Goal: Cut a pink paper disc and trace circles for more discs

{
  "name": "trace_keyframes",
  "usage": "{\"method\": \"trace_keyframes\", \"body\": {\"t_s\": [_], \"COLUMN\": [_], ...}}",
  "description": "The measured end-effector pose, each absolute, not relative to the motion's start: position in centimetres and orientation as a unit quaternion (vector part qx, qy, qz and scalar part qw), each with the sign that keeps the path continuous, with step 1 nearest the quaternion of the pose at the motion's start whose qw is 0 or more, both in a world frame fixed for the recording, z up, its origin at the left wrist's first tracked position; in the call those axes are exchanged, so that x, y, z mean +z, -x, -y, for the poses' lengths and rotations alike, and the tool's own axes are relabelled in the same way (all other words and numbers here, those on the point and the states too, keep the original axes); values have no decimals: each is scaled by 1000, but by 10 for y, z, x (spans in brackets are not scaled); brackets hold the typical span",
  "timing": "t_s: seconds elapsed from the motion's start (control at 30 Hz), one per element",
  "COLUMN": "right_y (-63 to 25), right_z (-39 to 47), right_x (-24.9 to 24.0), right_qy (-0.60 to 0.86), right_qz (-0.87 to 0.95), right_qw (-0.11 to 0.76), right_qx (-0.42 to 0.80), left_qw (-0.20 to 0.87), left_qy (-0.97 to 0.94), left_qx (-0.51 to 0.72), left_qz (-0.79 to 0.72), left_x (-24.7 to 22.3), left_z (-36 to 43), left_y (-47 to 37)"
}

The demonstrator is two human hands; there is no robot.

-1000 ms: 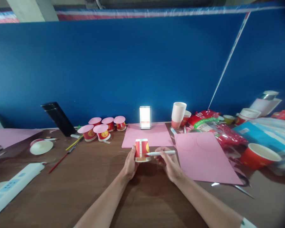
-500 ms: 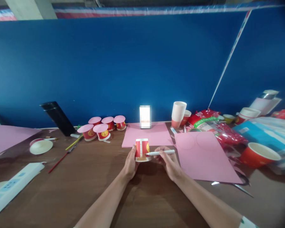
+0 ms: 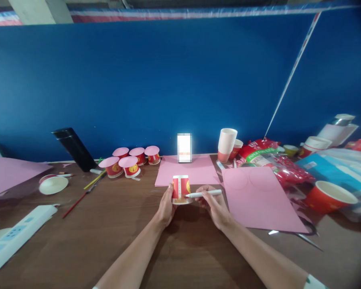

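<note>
My left hand (image 3: 166,204) grips a red paper cup (image 3: 180,186) by its left side, above the brown table. The cup bears a white strip and a yellow emblem, and its wide white rim faces down. In my right hand (image 3: 212,204) is a white marker pen (image 3: 205,194), pinched between thumb and fingers. The pen lies nearly level, its tip at the lower right of the cup; whether tip and cup touch I cannot tell. Just behind the cup lies a pink paper sheet (image 3: 188,170). Right of my right hand is another pink sheet (image 3: 258,200) with drawn circles.
Several red cups topped with pink discs (image 3: 130,166) stand back left, near a black bottle (image 3: 75,150). A glowing phone (image 3: 184,148) stands at the back. Stacked white cups (image 3: 227,140), a red cup package (image 3: 258,154) and scissors (image 3: 309,242) are on the right; a power strip (image 3: 21,224) lies left.
The view has shifted very slightly. Both hands keep their hold on the cup and the marker pen, with hardly any visible movement.
</note>
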State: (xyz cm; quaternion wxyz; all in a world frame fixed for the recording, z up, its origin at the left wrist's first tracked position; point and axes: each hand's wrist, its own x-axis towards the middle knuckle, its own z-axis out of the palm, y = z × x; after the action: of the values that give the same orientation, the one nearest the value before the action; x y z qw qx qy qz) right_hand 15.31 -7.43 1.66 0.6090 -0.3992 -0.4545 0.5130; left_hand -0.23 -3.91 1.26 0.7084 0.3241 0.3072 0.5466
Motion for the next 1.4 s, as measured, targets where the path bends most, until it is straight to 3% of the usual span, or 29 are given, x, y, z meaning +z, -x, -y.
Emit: {"method": "trace_keyframes", "body": {"t_s": [1.4], "right_y": [-151], "right_z": [77], "right_x": [21], "right_qy": [407], "right_qz": [455], "right_qw": [607], "right_qx": [509], "left_qw": [704], "left_qy": [-344], "left_qx": [541], "left_qz": [-306], "left_x": [12], "left_z": [39], "left_y": [1]}}
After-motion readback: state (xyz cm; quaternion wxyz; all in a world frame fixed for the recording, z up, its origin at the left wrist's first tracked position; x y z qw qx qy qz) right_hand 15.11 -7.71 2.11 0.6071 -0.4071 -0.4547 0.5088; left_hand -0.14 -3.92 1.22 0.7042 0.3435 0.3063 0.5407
